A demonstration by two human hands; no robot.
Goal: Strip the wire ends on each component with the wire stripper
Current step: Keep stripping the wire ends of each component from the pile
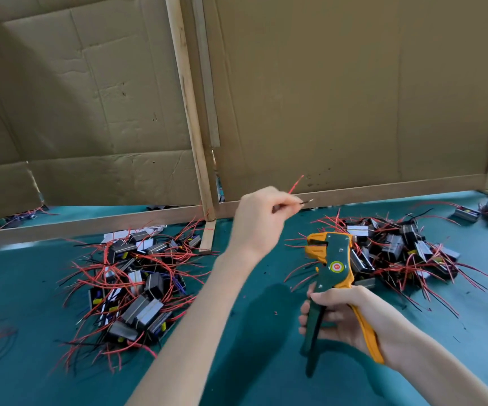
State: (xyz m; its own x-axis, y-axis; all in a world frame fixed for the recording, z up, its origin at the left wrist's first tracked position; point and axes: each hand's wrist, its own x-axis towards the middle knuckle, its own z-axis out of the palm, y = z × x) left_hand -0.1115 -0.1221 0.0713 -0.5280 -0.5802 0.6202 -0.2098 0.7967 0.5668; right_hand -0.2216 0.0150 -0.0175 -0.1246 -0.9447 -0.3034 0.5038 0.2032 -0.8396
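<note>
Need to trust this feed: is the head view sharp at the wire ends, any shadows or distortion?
Head view: wire ends in left hand slightly soft; wire stripper in right hand sharp; soft shadow on green mat; wide-angle bows the wooden frame.

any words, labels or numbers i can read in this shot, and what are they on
wire stripper, round red sticker: a short mark, too blurred to read
left pile and right pile of components, white and yellow labels: too small to read
cardboard panels: no print visible
nothing here can be quoted
</note>
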